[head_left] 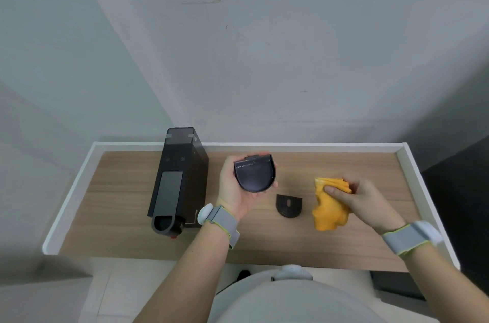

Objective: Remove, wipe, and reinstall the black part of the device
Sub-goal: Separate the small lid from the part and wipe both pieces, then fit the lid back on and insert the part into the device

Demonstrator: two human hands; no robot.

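The left hand point(238, 190) holds the black tray point(254, 174) up, beside the black machine point(177, 180). The right hand point(362, 201) grips an orange cloth point(328, 206) over the surface point(264, 240).

Bare forearms; grey wristbands point(223, 221), lime-edged, each with white round module; pale top.

No text, label, brand or number can be read anywhere; the small round marks on the black device point(177, 180) at centre left are too blurred.
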